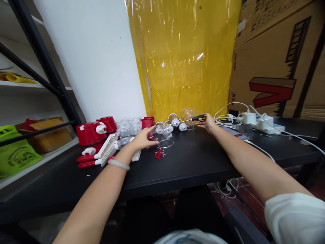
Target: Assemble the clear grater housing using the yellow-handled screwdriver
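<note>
My right hand (208,124) grips the end of a screwdriver (197,118) with a black and yellow handle. Its thin metal shaft points left, over several clear plastic parts with white ends (174,120). My left hand (144,138) curves its thumb and fingers around a clear plastic part (152,136) that looks reddish; its exact shape is hard to make out. Just right of the left thumb lies a clear round rim (166,143). A small heap of red pieces (159,154) with screw-like metal bits sits on the black table in front of it.
Red housings (91,133), white and red handles (106,149) and clear cups (135,130) crowd the left of the black table (188,162). White chargers and cables (250,118) and a flat device (235,133) lie at right. A cardboard box (274,61) and yellow sheet (188,61) stand behind.
</note>
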Motion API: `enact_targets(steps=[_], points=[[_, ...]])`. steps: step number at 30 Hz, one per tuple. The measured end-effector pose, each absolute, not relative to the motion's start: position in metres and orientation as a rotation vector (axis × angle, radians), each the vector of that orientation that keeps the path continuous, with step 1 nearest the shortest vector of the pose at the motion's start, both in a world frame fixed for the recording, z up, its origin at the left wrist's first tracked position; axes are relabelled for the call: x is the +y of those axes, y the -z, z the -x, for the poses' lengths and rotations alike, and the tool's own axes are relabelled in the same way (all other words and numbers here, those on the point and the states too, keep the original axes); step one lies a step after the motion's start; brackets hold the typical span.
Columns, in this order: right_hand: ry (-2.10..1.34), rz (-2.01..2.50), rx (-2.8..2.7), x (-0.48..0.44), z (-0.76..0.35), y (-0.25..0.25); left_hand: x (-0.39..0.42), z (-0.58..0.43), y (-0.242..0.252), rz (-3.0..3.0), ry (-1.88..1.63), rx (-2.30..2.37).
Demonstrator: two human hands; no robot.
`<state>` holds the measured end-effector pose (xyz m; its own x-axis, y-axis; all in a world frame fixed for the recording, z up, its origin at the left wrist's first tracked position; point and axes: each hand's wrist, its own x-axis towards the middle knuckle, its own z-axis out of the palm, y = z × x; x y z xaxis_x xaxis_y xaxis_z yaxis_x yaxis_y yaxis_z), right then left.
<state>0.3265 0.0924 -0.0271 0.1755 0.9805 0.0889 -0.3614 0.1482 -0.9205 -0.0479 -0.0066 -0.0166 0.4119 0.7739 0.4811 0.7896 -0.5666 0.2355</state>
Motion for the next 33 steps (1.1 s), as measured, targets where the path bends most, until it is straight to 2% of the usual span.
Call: enact_targets(steps=[9,18,27,33], points=[[-1.022,0.965,-0.992,0.0922,-0.3253,0.0309,-0.0054,0.0491,0.0172,2.617,0.860,-1.443],[-1.154,0.932,-0.861,0.0936,-0.3257,0.0278,-0.0053,0.0487,0.0170,2.612,0.854,-1.443],[-1.000,0.932,-0.969,0.0948,-0.3264,0.0321,-0.0053,0.0489,0.0170,2.631,0.878,-1.420],[-1.145,0.917,-0.872,0.0969,-0.3291,0.0286,-0.0073,0.0475,0.0152,2.618,0.862,-1.445]])
